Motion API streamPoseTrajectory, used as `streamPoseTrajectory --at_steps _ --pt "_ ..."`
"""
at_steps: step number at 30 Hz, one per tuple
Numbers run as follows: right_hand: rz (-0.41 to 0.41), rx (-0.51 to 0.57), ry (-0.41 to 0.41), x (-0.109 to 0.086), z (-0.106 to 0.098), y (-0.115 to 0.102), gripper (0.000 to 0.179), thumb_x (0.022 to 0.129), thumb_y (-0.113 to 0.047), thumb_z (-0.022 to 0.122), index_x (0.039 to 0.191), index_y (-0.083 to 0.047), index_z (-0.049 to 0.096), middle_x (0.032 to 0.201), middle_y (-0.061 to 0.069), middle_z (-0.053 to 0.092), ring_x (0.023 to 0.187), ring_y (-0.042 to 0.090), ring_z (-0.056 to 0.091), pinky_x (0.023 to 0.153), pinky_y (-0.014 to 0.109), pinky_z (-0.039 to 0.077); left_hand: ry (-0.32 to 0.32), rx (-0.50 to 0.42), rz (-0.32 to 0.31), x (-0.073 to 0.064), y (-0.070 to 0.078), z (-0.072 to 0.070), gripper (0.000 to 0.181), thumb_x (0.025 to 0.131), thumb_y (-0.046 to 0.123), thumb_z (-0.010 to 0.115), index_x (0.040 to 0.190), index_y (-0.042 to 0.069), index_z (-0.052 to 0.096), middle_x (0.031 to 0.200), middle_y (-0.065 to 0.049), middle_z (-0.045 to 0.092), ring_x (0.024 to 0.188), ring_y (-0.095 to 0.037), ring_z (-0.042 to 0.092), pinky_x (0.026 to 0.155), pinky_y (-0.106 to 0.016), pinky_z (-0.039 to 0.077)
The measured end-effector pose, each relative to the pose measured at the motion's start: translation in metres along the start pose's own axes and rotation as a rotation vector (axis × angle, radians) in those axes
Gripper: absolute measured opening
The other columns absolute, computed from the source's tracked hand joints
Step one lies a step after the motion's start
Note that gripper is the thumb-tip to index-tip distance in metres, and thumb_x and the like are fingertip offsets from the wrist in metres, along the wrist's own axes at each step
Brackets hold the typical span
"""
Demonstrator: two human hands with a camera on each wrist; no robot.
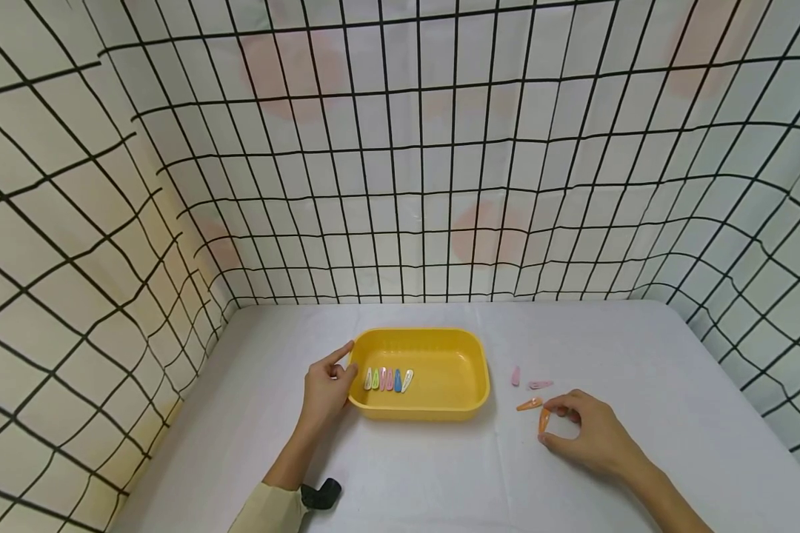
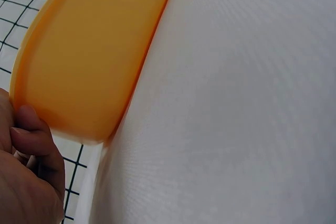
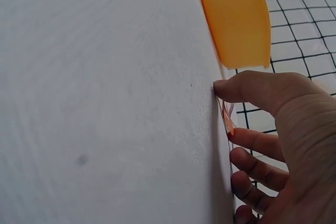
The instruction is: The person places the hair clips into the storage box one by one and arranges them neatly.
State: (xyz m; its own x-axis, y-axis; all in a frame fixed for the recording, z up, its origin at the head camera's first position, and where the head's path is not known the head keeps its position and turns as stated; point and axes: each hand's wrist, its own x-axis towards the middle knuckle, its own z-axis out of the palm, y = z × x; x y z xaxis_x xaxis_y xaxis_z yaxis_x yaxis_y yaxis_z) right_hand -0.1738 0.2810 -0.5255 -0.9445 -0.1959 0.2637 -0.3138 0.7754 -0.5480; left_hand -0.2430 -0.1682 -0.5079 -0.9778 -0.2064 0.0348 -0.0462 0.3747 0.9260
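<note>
A yellow plastic tray [image 1: 440,411] rests on the table, with a row of several snap hair clips [image 1: 390,380] in white, green, pink and blue at its left side. My left hand [image 1: 324,389] grips the tray's left end; in the left wrist view its curled fingers [image 2: 39,140] meet the tray's edge. To the right of the tray, my right hand [image 1: 590,433] holds an orange hair clip [image 1: 544,420] by its two ends, between thumb and forefinger, at the table surface. Another orange hair clip [image 1: 530,404] lies just beside it. Two pink hair clips [image 1: 541,385] lie a little farther back.
A white cloth covers the table [image 1: 427,474]. Black wire grid panels [image 1: 420,170] backed by pale fabric stand behind and at both sides. A black strap piece [image 1: 321,494] sits by the left sleeve [image 1: 270,509].
</note>
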Motion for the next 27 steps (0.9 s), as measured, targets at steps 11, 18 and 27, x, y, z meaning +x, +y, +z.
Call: streamPoseTrajectory --at_steps 11,18,27 --pt "-0.037 -0.025 0.043 0.001 -0.002 0.003 0.038 0.069 -0.029 0.094 0.101 -0.019 0.077 0.089 -0.013 0.062 0.083 0.003 0.057 0.074 0.024 0.054 -0.005 -0.013 0.028 -0.001 0.001 -0.001 0.046 0.093 0.017 0.071 0.138 0.026 0.068 0.060 -0.001 0.048 0.041 -0.014 0.038 0.039 -0.020 0.036" --pt "-0.050 0.026 0.045 0.003 -0.012 0.011 0.036 0.071 -0.024 0.093 0.102 -0.017 0.076 0.083 -0.009 0.061 0.077 0.005 0.053 0.066 0.022 0.047 -0.003 -0.019 0.023 -0.001 0.000 -0.001 0.046 0.093 0.017 0.071 0.138 0.026 0.068 0.060 -0.001 0.048 0.041 -0.014 0.039 0.039 -0.020 0.037" --pt "-0.116 0.022 0.044 0.014 -0.026 0.015 0.036 0.072 -0.021 0.092 0.104 -0.016 0.075 0.084 -0.007 0.062 0.075 0.009 0.052 0.062 0.021 0.044 -0.007 -0.030 0.053 0.000 -0.001 -0.001 0.045 0.093 0.017 0.071 0.137 0.025 0.068 0.057 0.000 0.047 0.041 -0.014 0.037 0.039 -0.020 0.035"
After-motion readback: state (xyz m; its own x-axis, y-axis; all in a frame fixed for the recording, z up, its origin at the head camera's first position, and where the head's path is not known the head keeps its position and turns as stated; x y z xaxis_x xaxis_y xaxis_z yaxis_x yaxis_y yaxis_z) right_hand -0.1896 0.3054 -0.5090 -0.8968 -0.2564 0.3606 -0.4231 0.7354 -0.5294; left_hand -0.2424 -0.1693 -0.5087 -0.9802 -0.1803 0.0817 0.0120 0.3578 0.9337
